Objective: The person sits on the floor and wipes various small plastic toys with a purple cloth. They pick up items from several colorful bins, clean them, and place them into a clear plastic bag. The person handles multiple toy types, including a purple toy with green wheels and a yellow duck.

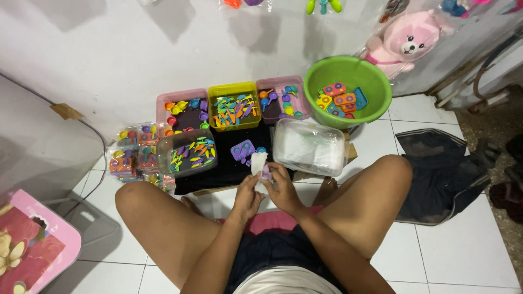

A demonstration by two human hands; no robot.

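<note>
Both my hands meet in front of me, just above a black cloth (pixel 229 166) on the floor. My left hand (pixel 248 191) and my right hand (pixel 281 188) together hold a small clear plastic bag (pixel 258 161) with a purple toy piece (pixel 266 173) at its lower end. A purple toy tray (pixel 242 149) lies on the cloth just beyond the bag. My bare knees frame the hands on both sides.
Beyond the cloth stand two pink bins (pixel 181 109), (pixel 281 98) and a yellow bin (pixel 234 106) of small coloured toy pieces, a clear tub (pixel 188 153), a lidded clear box (pixel 309 146), a green basin (pixel 348 87), packed toy bags (pixel 131 158), and dark cloth (pixel 441 174) at right.
</note>
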